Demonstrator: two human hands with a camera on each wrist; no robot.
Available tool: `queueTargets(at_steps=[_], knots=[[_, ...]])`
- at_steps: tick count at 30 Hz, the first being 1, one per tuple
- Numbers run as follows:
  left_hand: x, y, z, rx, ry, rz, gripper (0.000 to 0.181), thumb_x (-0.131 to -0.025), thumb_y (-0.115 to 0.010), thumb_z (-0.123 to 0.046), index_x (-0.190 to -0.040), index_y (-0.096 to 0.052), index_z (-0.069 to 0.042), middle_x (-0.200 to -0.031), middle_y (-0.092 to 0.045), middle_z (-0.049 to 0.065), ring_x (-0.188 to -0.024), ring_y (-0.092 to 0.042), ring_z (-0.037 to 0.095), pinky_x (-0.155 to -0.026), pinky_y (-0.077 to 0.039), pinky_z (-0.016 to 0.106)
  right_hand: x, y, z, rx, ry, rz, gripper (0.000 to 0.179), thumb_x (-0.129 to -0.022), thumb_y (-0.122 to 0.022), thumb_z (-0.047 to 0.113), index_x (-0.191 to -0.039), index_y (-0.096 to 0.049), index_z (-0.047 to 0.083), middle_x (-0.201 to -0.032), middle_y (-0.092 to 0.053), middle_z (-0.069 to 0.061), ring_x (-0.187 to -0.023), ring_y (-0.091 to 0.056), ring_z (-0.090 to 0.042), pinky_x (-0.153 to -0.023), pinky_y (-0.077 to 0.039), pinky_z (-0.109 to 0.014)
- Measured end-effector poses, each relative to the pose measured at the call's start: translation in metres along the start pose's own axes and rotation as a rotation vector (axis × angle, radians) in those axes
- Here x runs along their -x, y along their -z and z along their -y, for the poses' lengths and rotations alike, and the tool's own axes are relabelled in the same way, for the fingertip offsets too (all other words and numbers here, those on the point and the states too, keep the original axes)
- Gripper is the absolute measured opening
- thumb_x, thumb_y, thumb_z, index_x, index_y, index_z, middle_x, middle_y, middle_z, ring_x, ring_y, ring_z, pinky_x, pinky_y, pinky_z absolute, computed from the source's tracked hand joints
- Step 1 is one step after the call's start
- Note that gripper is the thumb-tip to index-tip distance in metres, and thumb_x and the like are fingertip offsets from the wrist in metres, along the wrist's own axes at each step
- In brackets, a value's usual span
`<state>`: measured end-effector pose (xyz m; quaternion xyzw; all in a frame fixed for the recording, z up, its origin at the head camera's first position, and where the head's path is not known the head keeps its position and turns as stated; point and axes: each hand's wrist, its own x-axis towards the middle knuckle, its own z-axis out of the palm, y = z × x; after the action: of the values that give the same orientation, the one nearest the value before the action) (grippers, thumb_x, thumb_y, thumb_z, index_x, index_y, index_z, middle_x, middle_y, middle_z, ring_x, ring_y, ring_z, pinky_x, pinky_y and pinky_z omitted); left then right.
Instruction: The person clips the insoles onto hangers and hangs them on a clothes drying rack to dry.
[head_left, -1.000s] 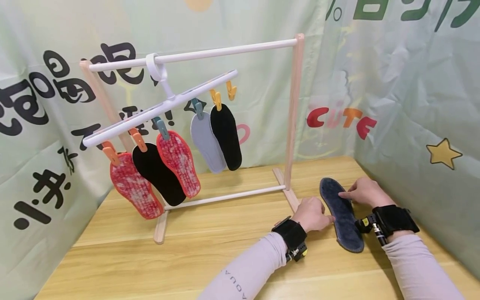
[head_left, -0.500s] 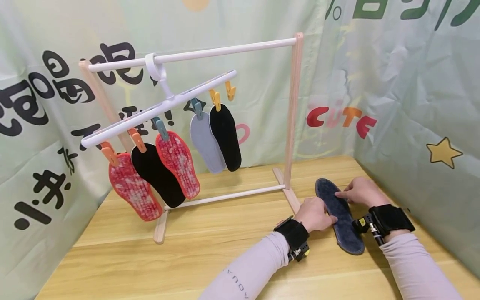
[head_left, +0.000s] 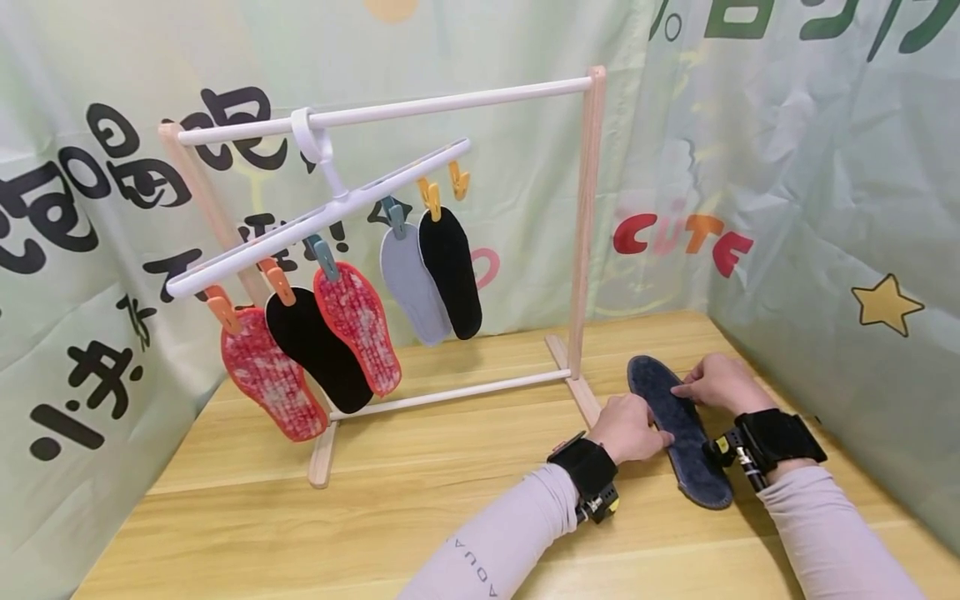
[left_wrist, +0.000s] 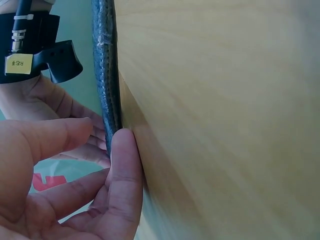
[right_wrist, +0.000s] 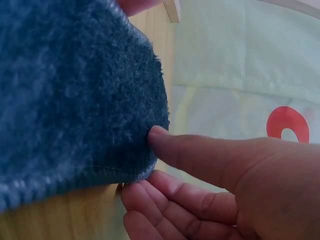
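A dark blue fuzzy insole (head_left: 696, 462) lies at a slant over the right side of the table. My left hand (head_left: 624, 428) pinches its left edge, thumb on the top face and fingers under the rim. At the far right edge my right hand (head_left: 724, 385) pinches it too. In the right wrist view, the thumb (right_wrist: 172, 147) presses the fuzzy face while the fingers (right_wrist: 165, 200) tuck beneath the stitched border. Seen edge-on in the left wrist view, the insole (left_wrist: 104, 65) stands slightly off the wood near the fingertips.
A wooden rack (head_left: 587, 225) stands at centre left. From its bar hangs a white clip hanger (head_left: 262, 250), holding red (head_left: 273, 375), black (head_left: 318, 350) and grey (head_left: 415, 283) insoles. A yellow clip (head_left: 459, 181) at its right end holds nothing. Printed curtains border the table.
The insole's far end has shifted a little left, with my right hand moving along. My left thumb has come further over the insole's edge.
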<state>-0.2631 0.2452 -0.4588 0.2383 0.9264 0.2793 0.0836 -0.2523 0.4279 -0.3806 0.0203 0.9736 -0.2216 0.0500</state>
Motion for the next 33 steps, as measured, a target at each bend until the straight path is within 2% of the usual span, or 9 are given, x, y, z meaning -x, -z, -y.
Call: queueTargets(at_steps=[5, 10, 15, 19, 26, 30, 33], knots=[[-0.0006, -0.0015, 0.0016, -0.013, -0.006, -0.014, 0.030, -0.091, -0.083, -0.048, -0.075, -0.074, -0.025, -0.076, -0.066, -0.015, -0.068, -0.058, 0.002, -0.055, -0.046, 0.015, 0.0004, 0.0012, 0.0009, 0.000, -0.009, -0.020, 0.026, -0.092, -0.083, 0.026, -0.085, -0.076, 0.001, -0.065, -0.065, 0.001, -0.066, -0.055, -0.018, -0.063, -0.041, -0.029], [-0.0002, -0.0016, 0.0024, -0.035, 0.001, -0.031, 0.021, -0.088, -0.087, -0.044, -0.082, -0.078, -0.025, -0.083, -0.069, -0.017, -0.074, -0.059, 0.000, -0.059, -0.045, 0.012, 0.0003, 0.0017, -0.0002, -0.018, -0.007, -0.029, 0.029, -0.089, -0.086, 0.023, -0.092, -0.075, -0.004, -0.076, -0.071, -0.007, -0.070, -0.060, -0.020, -0.064, -0.046, -0.029], [0.0022, 0.0010, 0.0012, -0.022, 0.011, -0.028, 0.024, -0.087, -0.089, -0.042, -0.076, -0.075, -0.026, -0.073, -0.064, -0.017, -0.069, -0.057, 0.000, -0.057, -0.045, 0.013, 0.0006, 0.0048, 0.0000, -0.070, -0.003, -0.001, 0.033, -0.090, -0.085, 0.021, -0.097, -0.072, -0.008, -0.082, -0.072, -0.012, -0.075, -0.062, -0.022, -0.065, -0.049, -0.030], [0.0035, 0.0025, 0.0010, -0.003, 0.019, -0.030, 0.021, -0.086, -0.089, -0.042, -0.080, -0.078, -0.025, -0.070, -0.065, -0.017, -0.069, -0.058, -0.001, -0.058, -0.045, 0.012, 0.0008, 0.0074, 0.0023, -0.115, 0.010, 0.013, 0.033, -0.091, -0.083, 0.020, -0.100, -0.071, -0.010, -0.084, -0.071, -0.012, -0.076, -0.062, -0.021, -0.066, -0.050, -0.030], [0.0014, 0.0018, 0.0041, -0.064, -0.009, 0.003, 0.027, -0.088, -0.088, -0.043, -0.076, -0.072, -0.024, -0.068, -0.063, -0.017, -0.070, -0.058, 0.001, -0.058, -0.045, 0.013, -0.0005, 0.0075, 0.0049, -0.242, 0.000, 0.066, 0.032, -0.095, -0.077, 0.012, -0.107, -0.065, -0.016, -0.089, -0.071, -0.013, -0.075, -0.068, -0.016, -0.068, -0.062, -0.031], [0.0012, 0.0008, 0.0058, -0.040, 0.003, 0.007, 0.021, -0.088, -0.088, -0.041, -0.088, -0.078, -0.023, -0.064, -0.063, -0.019, -0.072, -0.059, -0.003, -0.062, -0.045, 0.010, 0.0000, 0.0075, 0.0059, -0.297, 0.008, 0.085, 0.031, -0.097, -0.074, 0.008, -0.109, -0.062, -0.018, -0.090, -0.071, -0.015, -0.074, -0.070, -0.017, -0.069, -0.066, -0.034], [0.0016, -0.0001, 0.0068, -0.009, 0.016, 0.007, 0.019, -0.089, -0.088, -0.040, -0.094, -0.081, -0.023, -0.051, -0.061, -0.020, -0.067, -0.060, -0.005, -0.061, -0.045, 0.008, 0.0012, 0.0085, 0.0071, -0.332, 0.018, 0.098, 0.029, -0.098, -0.073, 0.006, -0.109, -0.060, -0.018, -0.089, -0.070, -0.013, -0.073, -0.070, -0.015, -0.067, -0.066, -0.033]])
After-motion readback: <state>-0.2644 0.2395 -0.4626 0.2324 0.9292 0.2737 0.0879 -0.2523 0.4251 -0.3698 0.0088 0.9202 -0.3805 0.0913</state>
